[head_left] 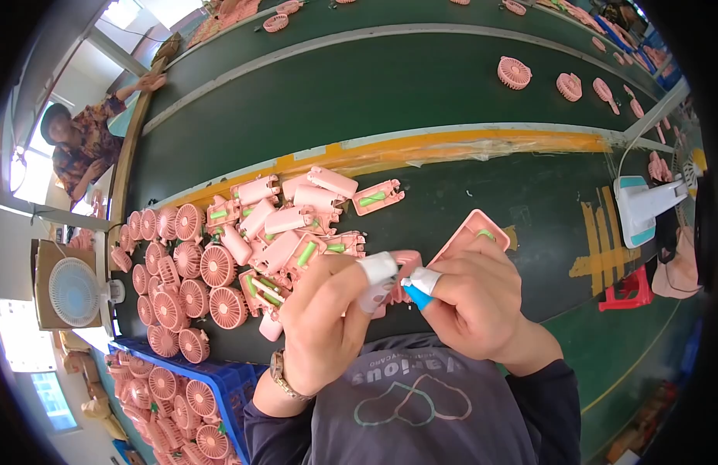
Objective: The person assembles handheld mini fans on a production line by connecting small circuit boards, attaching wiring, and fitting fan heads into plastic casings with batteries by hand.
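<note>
My right hand (483, 302) is closed around an open pink handle shell (461, 234). A bit of green shows inside the shell near my knuckles. Blue and white wraps cover fingertips of this hand. My left hand (324, 322), with white tape on a fingertip, pinches a rounded pink plastic part (408, 260); my fingers hide most of it, so its exact kind cannot be made out. Both hands work close together over the near edge of the dark table. Left of them lies a heap of pink handle shells (283, 221), some holding green cylinders (306, 253).
Pink fan heads (218, 266) stand in rows left of the heap. A blue crate (235, 387) of fan heads is at the lower left. Beyond the yellow-taped ledge (421, 146) runs a green conveyor belt (374, 89). A person (84, 147) sits at the far left; a white fan (645, 203) stands right.
</note>
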Tool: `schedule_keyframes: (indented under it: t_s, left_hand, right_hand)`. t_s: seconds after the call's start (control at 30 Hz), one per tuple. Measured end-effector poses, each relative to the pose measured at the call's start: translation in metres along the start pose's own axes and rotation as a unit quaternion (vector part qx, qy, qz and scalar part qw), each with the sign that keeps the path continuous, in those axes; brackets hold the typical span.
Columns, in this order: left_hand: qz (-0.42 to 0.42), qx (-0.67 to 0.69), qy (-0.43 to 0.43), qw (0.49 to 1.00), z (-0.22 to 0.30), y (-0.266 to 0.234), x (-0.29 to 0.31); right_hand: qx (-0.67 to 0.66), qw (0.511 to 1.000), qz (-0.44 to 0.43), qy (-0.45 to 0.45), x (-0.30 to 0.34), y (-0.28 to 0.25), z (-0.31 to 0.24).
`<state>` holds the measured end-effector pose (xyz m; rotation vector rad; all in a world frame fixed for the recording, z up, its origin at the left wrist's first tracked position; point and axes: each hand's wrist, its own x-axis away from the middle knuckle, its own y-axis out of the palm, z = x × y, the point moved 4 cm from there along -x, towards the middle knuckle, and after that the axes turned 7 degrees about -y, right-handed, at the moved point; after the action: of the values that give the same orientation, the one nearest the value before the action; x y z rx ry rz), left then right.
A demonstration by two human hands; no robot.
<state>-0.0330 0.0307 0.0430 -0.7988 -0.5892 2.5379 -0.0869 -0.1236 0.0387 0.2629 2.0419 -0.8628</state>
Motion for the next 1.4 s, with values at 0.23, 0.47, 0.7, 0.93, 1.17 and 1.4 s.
schedule_keyframes:
  t_s: [0.23, 0.47, 0.7, 0.93, 1.17, 1.4]
  left_hand:
    - [0.002, -0.018, -0.021, 1.0, -0.006, 0.001, 0.007]
    - [0.003, -0.039, 0.0, 0.999, -0.008, -0.002, 0.015]
    - [0.013, 0.194, -0.194, 0.961, -0.025, 0.002, 0.024]
    - [-0.01, 0.074, -0.101, 0.992, -0.021, -0.008, 0.013]
    - [-0.015, -0.025, -0.024, 0.999, -0.014, -0.013, 0.008]
    - [-0.012, -0.069, 0.003, 0.998, -0.015, -0.016, 0.007]
  right_hand:
    - [0.084, 0.994, -0.046, -0.051, -0.002, 0.009, -0.009]
    - [-0.208, 0.967, -0.047, 0.139, 0.008, 0.018, 0.006]
    - [-0.194, 0.971, -0.02, 0.141, 0.004, 0.017, 0.008]
    - [-0.045, 0.997, -0.065, 0.024, -0.004, 0.016, 0.007]
    - [-0.011, 0.996, -0.08, -0.046, -0.013, 0.018, 0.004]
    - [0.085, 0.976, -0.146, -0.135, -0.016, 0.023, -0.003]
